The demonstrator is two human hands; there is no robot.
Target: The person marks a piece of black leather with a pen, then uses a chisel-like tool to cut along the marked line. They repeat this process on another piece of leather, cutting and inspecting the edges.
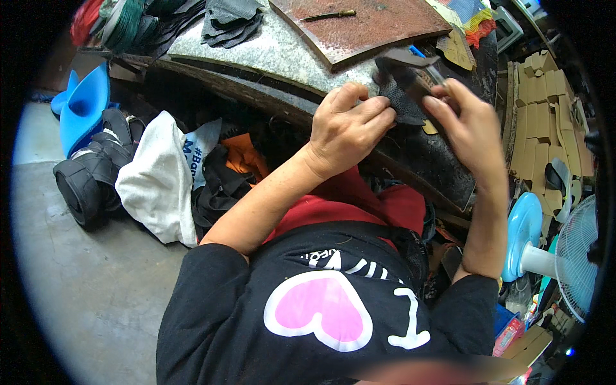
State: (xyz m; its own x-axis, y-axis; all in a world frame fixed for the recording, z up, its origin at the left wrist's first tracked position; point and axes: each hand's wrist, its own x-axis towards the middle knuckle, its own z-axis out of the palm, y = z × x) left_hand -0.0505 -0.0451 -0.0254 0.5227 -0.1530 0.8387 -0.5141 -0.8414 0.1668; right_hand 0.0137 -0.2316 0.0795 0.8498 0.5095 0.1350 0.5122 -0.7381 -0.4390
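Observation:
My left hand (353,127) is closed, its fingers pinching the edge of a black grained leather piece (407,108) at the bench edge. My right hand (463,122) is wrapped round the handle of a hammer (410,62), whose dark head is raised just over the leather and smeared by motion. Part of the leather lies hidden behind the left fingers and the hammer. Just below it shows a small yellow scrap (428,128). A blue pen-like stick (416,51) lies behind the hammer head.
A reddish-brown board (366,32) with a thin awl-like tool (328,15) lies on the pale stone bench top (289,67). Stacked black leather pieces (231,22) sit at back left. A white cloth (157,179) and black bags are at left, a fan (574,256) at right.

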